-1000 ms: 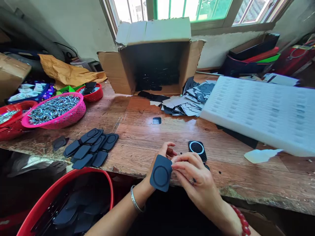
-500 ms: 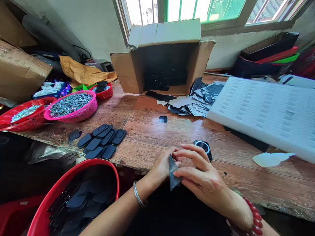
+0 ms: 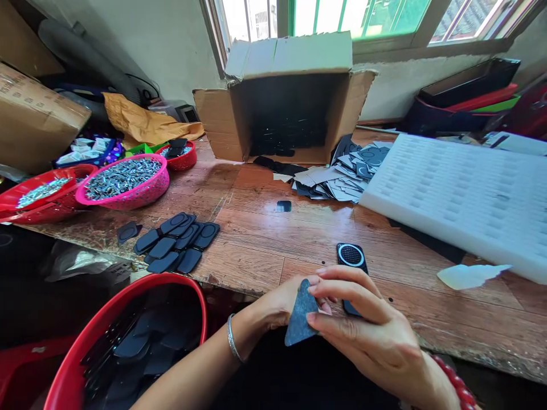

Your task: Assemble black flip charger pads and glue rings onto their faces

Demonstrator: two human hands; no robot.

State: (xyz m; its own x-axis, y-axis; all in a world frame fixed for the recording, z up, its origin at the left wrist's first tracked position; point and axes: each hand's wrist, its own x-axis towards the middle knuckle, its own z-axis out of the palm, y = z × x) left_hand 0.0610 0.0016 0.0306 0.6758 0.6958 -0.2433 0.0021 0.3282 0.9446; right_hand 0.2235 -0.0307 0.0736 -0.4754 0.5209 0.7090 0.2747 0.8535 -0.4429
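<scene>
A dark grey, roughly triangular flat piece (image 3: 302, 319) is pinched between the fingers of my right hand (image 3: 367, 319), low in front of me. Behind the piece is my left hand (image 3: 284, 299), its fingers mostly hidden, so what it grips cannot be made out. Just beyond my right fingers lies a black device with a white ring (image 3: 351, 256) on the table, partly covered by the hand. A small dark rounded plate (image 3: 284, 206) lies farther back. Dark square pads (image 3: 177, 242) are piled to the left.
A red tub (image 3: 204, 307) of dark pads stands lower left. Baskets of metal parts, one pink (image 3: 128, 199), sit back left. An open cardboard box (image 3: 216, 122), a heap of dark and white sheets (image 3: 342, 179) and white foam (image 3: 453, 199) occupy the back and right.
Both hands have moved slightly down. The grey piece has turned, so more of its flat face shows, and more of the ringed device is uncovered.
</scene>
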